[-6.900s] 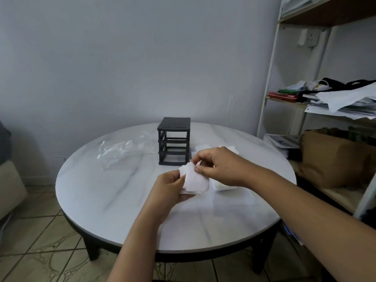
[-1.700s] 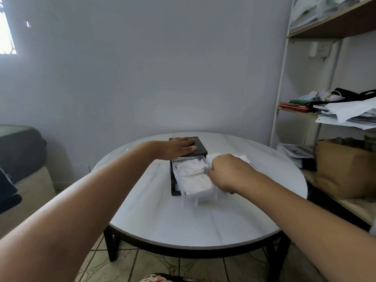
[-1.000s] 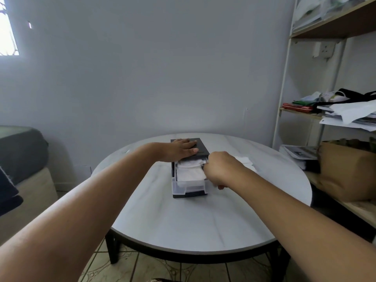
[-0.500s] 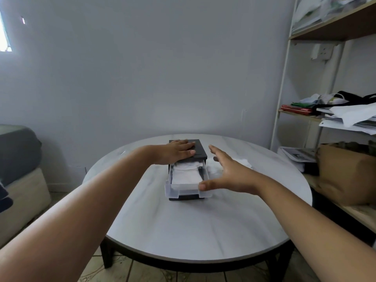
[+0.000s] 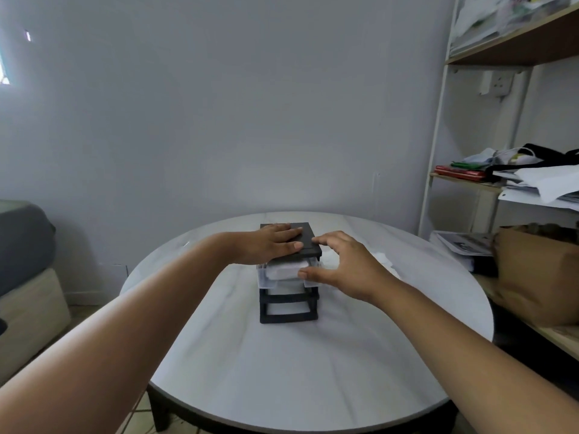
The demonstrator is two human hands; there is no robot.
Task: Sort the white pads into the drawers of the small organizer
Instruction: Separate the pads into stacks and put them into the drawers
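**Clear drawer of pads nearly home in the top slot**

Black plastic frames the small organizer (image 5: 289,277), a boxy open rack near the middle of the round marble-look table (image 5: 282,371). On its flat lid the left hand (image 5: 272,245) lies spread and flat, grasping nothing, seemingly bracing it. In the top slot, a clear drawer (image 5: 286,275) sticks out slightly, soft white pads (image 5: 286,270) inside. At the drawer's right front corner the right hand (image 5: 341,266) presses, fingers loosely extended, not clenched. The two lower slots look empty. Right of the organizer, more crumpled white pads (image 5: 383,260) await. Next move, likely: push the drawer flush, then fill another.
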